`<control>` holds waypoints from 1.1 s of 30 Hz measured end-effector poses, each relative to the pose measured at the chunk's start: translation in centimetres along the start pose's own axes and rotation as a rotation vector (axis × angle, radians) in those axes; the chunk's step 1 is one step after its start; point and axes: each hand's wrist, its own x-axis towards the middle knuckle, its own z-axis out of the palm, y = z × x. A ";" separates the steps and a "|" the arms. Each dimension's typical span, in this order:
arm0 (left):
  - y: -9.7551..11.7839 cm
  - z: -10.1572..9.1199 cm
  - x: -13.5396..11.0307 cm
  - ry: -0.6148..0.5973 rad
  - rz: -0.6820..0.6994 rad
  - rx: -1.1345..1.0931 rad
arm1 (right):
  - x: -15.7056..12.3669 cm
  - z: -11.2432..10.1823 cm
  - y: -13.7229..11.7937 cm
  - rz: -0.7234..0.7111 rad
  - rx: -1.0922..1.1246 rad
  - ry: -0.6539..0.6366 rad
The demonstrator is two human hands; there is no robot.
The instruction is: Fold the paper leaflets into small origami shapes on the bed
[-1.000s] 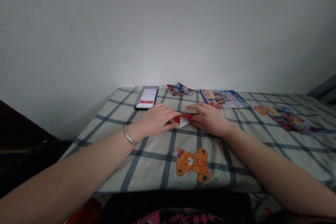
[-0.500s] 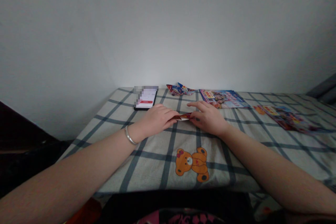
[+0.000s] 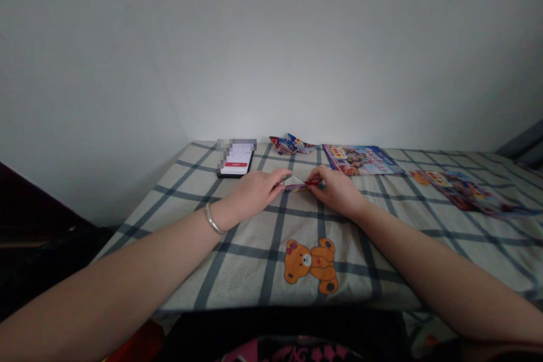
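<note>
Left hand (image 3: pixel 258 189) and right hand (image 3: pixel 338 192) pinch narrow, patterned folded paper (image 3: pixel 296 187).

No text is surely readable. At the back edge of the bench (image 3: pixel 237 271), the yellow label (image 3: pixel 338 152) on the flyers (image 3: pixel 369 162) carries figures, too blurred to tell; lettering on the phone (image 3: pixel 238 158), near the back left corner, is too small.

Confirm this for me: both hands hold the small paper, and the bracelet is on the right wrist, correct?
Not quite: the head view shows the bracelet on the left wrist, not the right. The left hand and right hand do both hold the paper.
</note>
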 end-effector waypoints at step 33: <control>1.4 -0.3 0.0 0.008 0.131 -0.294 | 0.2 0.1 -0.1 -0.370 0.159 -0.147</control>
